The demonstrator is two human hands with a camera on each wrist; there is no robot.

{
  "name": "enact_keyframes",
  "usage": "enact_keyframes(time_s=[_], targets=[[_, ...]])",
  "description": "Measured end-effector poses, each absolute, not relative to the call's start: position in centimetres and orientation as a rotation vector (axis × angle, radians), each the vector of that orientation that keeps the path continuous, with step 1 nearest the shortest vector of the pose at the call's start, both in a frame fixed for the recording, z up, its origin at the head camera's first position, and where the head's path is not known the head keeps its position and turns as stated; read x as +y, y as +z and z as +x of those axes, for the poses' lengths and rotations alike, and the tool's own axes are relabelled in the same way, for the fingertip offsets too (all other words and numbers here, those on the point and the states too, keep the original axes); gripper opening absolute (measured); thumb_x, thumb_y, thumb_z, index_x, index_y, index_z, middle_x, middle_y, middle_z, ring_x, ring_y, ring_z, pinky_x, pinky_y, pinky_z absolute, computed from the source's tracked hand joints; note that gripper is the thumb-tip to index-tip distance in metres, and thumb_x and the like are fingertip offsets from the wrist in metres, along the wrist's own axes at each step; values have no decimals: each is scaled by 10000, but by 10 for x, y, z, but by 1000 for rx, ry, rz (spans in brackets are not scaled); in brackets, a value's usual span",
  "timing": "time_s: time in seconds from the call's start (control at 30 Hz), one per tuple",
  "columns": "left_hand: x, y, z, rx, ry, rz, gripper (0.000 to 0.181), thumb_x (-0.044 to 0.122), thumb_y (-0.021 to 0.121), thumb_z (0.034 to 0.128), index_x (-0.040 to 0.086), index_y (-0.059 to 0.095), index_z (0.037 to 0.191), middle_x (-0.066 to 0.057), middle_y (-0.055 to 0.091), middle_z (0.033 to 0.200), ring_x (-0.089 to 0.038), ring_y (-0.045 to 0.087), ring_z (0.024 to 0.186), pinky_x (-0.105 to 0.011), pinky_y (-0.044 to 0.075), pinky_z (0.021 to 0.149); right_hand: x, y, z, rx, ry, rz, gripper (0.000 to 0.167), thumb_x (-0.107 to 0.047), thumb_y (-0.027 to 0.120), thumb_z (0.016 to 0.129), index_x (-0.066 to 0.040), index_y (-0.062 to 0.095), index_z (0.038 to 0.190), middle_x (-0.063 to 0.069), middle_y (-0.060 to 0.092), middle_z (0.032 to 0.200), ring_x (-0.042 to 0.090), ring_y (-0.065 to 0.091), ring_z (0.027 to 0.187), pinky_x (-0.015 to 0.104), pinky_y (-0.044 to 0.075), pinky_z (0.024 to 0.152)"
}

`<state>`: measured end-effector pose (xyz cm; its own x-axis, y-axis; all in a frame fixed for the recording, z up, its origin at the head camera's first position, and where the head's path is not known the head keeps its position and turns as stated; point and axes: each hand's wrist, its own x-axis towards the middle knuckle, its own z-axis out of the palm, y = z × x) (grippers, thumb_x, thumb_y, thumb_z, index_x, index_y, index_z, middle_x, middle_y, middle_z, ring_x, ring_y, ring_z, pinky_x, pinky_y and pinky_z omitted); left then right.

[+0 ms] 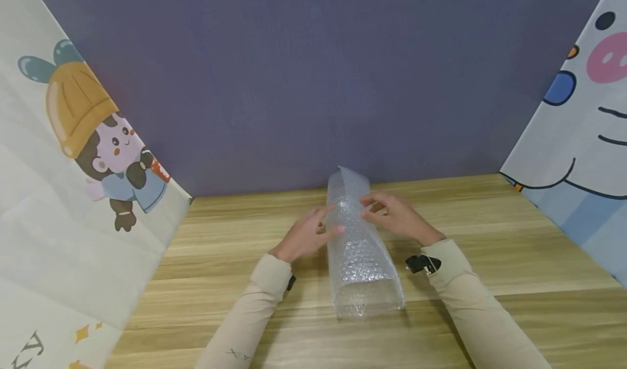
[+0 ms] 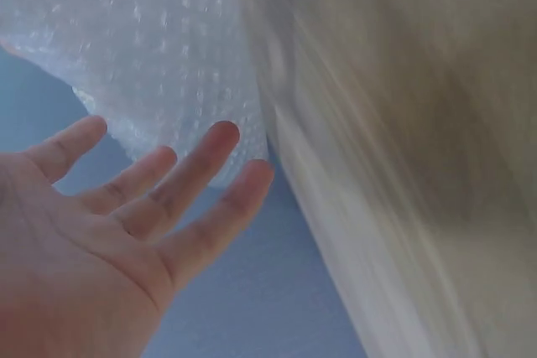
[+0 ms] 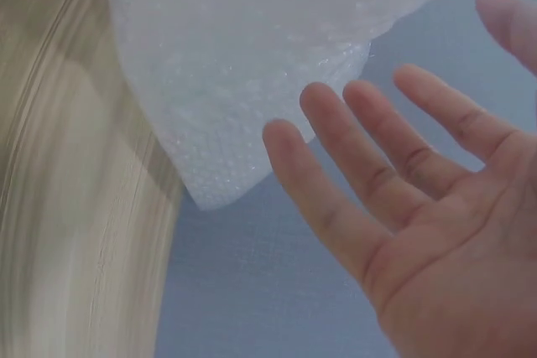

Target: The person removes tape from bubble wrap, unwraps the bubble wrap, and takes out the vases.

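Observation:
A sheet of clear bubble wrap (image 1: 362,254), folded into a long loose roll, lies on the wooden table and points away from me. Its near end gapes, and its far end rises to a peak by the back wall. My left hand (image 1: 306,234) is at its left side, fingertips at the plastic. On the opposite side my right hand (image 1: 398,215) has its fingers by the wrap's upper right edge. Both wrist views show bubble wrap (image 2: 159,48) beside spread, fairly straight fingers (image 3: 369,173). Whether anything lies inside the roll, I cannot tell.
The wood-grain table (image 1: 210,282) ends at a dark purple-grey back panel (image 1: 274,86). White side panels with cartoon prints stand at the left (image 1: 63,238) and right (image 1: 588,146). A small black device (image 1: 422,264) sits on the right wrist.

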<state>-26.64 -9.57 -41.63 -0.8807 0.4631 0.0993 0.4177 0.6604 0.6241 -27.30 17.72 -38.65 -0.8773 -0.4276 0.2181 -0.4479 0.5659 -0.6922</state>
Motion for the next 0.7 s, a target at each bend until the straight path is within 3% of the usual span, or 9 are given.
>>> enact_keyframes(time_s=[0.27, 0.47, 0.7], targets=[[-92, -418, -261, 2740, 1052, 755, 812, 709, 482, 968, 327, 221, 1636, -79, 342, 1625, -294, 590, 1253, -520, 547, 987, 171, -385, -267, -2800, 1167, 810, 504, -418, 678, 982, -122, 604, 1383, 120, 664, 1340, 287, 683, 1128, 473, 602, 894], [-91, -419, -256, 2729, 1051, 765, 823, 727, 446, 971, 327, 190, 1643, -85, 281, 1663, -336, 546, 1336, -589, 487, 1072, 167, -383, -258, -2843, 1188, 775, 584, -471, 690, 960, -118, 578, 1412, 131, 637, 1379, 313, 670, 1164, 475, 606, 895], [-90, -418, -251, 2689, 1065, 710, 863, 765, 437, 946, 357, 143, 1646, -70, 180, 1710, -357, 500, 1398, -633, 428, 1120, 163, -383, -254, -2848, 1151, 747, 517, -368, 712, 953, -81, 604, 1369, 145, 667, 1330, 333, 689, 1142, 469, 611, 897]])
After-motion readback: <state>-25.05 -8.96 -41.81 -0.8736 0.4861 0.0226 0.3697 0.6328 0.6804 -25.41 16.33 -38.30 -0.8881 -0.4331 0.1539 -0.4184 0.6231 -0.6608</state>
